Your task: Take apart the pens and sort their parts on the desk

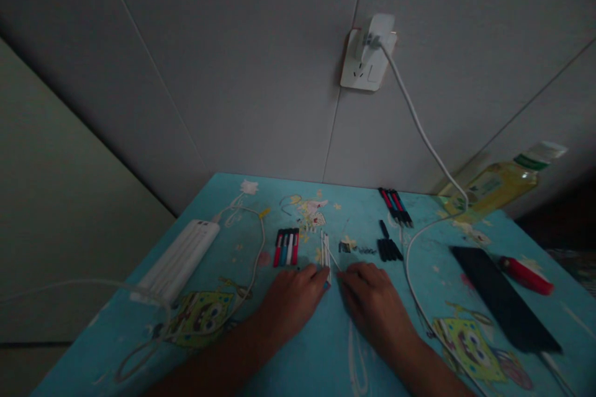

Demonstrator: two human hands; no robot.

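Thin white pen refills (325, 245) lie side by side on the blue tabletop between my hands. My left hand (298, 290) is closed, with its fingertips pressed against their lower ends. One slanted refill (333, 256) runs down to the pinched fingertips of my right hand (375, 293). Beyond my left hand sits a row of pen barrels (286, 247) in red, blue, white and black. Past my right hand are small springs (366, 250), little dark pieces (345, 247) and several black pen parts (389, 250). Exact contact at the fingertips is dim.
Several pens (395, 206) lie near the wall. At right are a tilted bottle of yellow liquid (500, 186), a dark flat device (505, 298) and a red object (528, 275). A white power strip (179, 257) lies left. A white cable (421, 127) drops from the wall socket (367, 65).
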